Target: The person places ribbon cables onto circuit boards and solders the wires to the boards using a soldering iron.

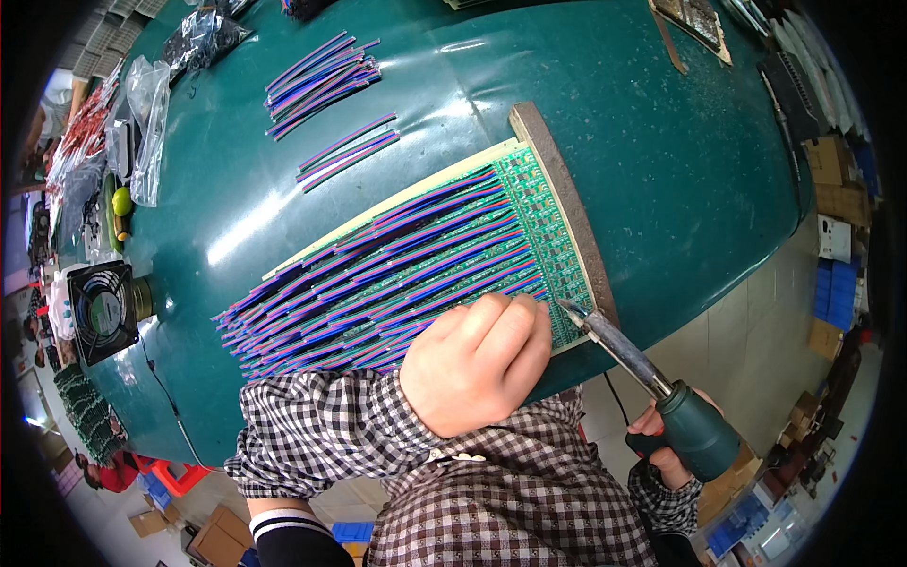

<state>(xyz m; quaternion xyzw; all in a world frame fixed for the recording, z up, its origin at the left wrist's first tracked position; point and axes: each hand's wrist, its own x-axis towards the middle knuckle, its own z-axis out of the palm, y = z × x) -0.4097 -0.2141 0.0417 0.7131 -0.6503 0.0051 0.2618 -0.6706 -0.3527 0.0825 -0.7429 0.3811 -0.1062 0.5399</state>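
A green circuit board panel lies on the table with rows of multicoloured ribbon wires running leftward from it. My left hand is closed over the near end of the wire rows, knuckles up. Its fingertips point down and are hidden, so what they pinch does not show. My right hand grips the green handle of a soldering iron, whose metal shaft slants up and left. The iron's tip reaches the board's near part, just right of my left fingers. Whether it touches the board is too small to tell.
A dark wooden bar lines the panel's right edge on the green table. Loose ribbon wires lie in bunches beyond the panel. A small fan stands at the left, near clear plastic bags. The iron's cord hangs near my right hand.
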